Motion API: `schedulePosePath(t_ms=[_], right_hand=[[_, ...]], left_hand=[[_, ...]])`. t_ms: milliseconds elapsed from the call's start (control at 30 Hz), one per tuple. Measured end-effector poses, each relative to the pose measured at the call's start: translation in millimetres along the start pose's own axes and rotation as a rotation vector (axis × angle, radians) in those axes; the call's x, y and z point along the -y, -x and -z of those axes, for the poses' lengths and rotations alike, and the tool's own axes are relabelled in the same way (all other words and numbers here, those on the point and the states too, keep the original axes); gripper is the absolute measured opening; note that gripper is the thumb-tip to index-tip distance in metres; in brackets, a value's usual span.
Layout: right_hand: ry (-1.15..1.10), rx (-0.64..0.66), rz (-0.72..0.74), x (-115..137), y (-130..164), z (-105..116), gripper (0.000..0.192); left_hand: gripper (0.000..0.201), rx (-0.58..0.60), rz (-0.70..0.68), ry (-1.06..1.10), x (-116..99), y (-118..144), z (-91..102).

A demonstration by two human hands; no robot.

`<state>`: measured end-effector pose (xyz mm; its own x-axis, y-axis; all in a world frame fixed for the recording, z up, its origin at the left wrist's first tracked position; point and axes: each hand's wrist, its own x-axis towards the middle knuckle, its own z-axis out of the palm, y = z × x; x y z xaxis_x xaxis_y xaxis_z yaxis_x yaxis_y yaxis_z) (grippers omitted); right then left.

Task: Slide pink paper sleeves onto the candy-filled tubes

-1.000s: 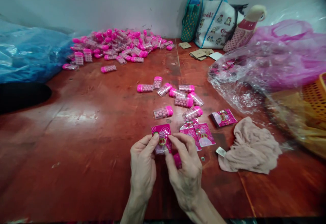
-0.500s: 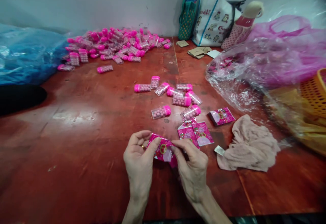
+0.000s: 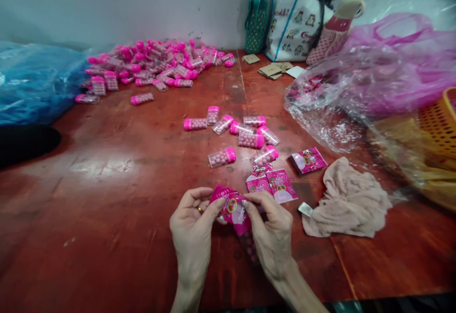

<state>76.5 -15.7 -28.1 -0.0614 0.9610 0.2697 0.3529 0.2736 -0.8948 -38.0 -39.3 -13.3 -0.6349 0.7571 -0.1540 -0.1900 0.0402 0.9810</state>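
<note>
My left hand [image 3: 192, 230] and my right hand [image 3: 272, 234] both pinch a pink printed packet [image 3: 230, 206] just above the red table [image 3: 107, 199]. A clear tube of pink balls with a pink cap [image 3: 245, 237] hangs under the packet, held against my right palm. Two more pink packets [image 3: 272, 184] lie flat just beyond my right hand, and another packet [image 3: 308, 160] lies further right. Several loose tubes with pink caps [image 3: 235, 135] are scattered in the middle of the table.
A big heap of pink-capped tubes [image 3: 153, 66] lies at the back left beside a blue plastic bag [image 3: 35, 85]. A beige cloth [image 3: 347, 203] lies at right, with clear and pink plastic bags [image 3: 366, 85], an orange basket [image 3: 440, 123] and tote bags [image 3: 292, 23] behind.
The packet was upright between my fingertips, then turned and folded down over the tube. My hands have drawn slightly nearer to me and the view has shifted a little.
</note>
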Motion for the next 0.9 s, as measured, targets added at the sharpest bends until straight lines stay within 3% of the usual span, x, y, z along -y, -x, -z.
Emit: schedulePosePath(t_ms=[233,367,433,533,600,667,767,900], right_hand=[[0.042,-0.035,0.257,3,-1,2,0.021],[0.082,-0.013,0.262,-2,0,2,0.023],[0.108,-0.001,0.224,-3,-1,1,0.023],[0.122,0.009,0.190,-4,-2,1,0.022],[0.113,0.014,0.169,-4,-3,0,0.022],[0.092,0.009,0.130,-4,-3,0,0.022],[0.034,0.001,0.028,-4,-3,-1,0.022],[-0.050,0.060,-0.067,-4,-3,-1,0.016]], left_hand=[[0.012,0.013,0.037,-0.100,-1,5,0.6],[0.018,0.074,0.069,-0.160,0,7,1.8],[0.018,0.074,0.003,-0.265,2,9,2.4],[0.008,0.009,-0.224,-0.423,6,11,2.2],[0.011,-0.019,-0.380,-0.457,6,12,0.9],[0.007,-0.035,-0.427,-0.431,3,12,-0.8],[0.010,-0.025,-0.293,-0.258,0,9,-1.0],[0.015,0.120,-0.047,-0.033,0,3,3.3]])
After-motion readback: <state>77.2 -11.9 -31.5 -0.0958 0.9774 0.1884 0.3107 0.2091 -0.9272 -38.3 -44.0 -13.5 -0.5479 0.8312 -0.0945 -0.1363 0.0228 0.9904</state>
